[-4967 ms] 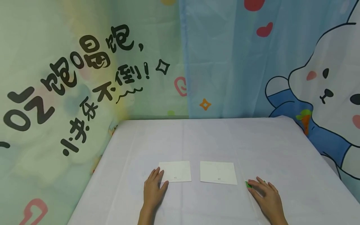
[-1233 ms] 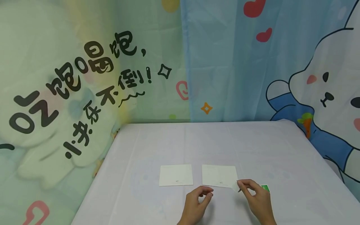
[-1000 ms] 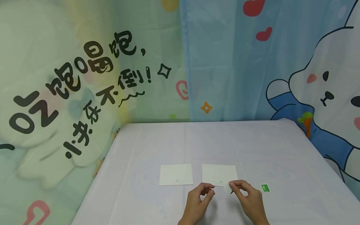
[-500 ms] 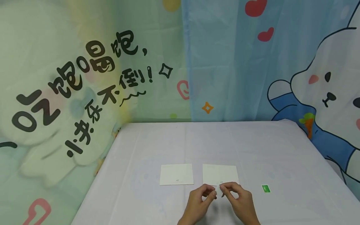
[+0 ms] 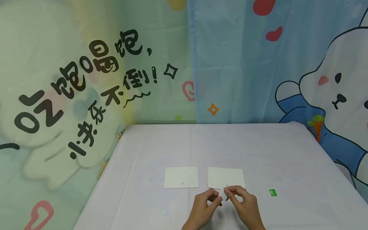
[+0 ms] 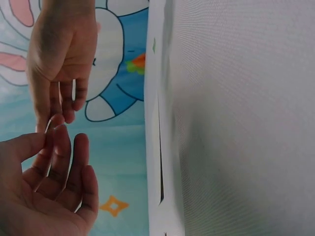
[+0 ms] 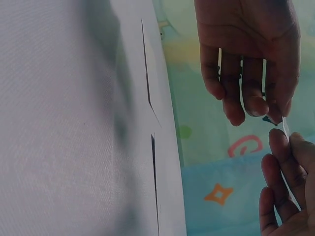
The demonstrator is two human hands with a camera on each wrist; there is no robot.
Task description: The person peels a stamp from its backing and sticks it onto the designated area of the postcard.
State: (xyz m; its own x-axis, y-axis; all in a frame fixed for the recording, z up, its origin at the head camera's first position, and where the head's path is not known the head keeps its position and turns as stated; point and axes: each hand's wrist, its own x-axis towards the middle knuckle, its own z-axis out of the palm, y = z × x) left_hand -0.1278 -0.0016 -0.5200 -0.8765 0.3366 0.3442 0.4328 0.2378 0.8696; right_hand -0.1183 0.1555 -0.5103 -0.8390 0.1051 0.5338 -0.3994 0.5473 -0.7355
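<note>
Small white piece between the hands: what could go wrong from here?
1. The small white piece looks thin and is held only at the fingertips of the left hand and right hand; it might slip or crease.
2. The right-hand white card lies just beyond the hands; lowering them could nudge it.

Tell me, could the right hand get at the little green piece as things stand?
Probably yes: the green piece lies uncovered on the table, with nothing visible between it and the right hand. That hand pinches a white piece, though, so it might have to let go first.
</note>
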